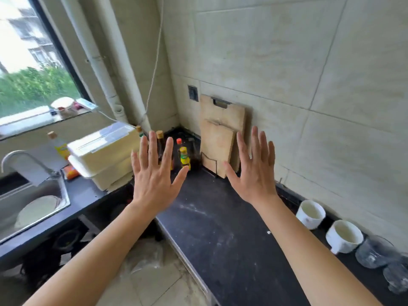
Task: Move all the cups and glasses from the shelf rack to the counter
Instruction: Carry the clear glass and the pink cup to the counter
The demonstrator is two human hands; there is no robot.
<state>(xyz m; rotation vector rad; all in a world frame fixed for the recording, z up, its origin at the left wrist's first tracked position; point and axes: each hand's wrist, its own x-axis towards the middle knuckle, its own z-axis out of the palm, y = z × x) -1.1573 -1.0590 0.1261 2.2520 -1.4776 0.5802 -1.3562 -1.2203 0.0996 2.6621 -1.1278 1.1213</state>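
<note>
Two white cups point(310, 214) point(343, 236) stand in a row on the dark counter point(216, 228) along the right wall. Past them at the lower right are two clear glasses point(375, 252) point(397, 277). My left hand point(154, 173) and my right hand point(254, 171) are held up above the counter's far corner, palms down, fingers spread, holding nothing. Both hands are well to the left of the cups. No shelf rack is in view.
Two wooden cutting boards point(220, 138) lean on the tiled wall in the corner. Sauce bottles point(184, 156) stand beside them. A white lidded box point(106, 151) sits left of the corner, next to a sink point(33, 206) with a faucet point(19, 160). A window point(33, 69) is at the upper left.
</note>
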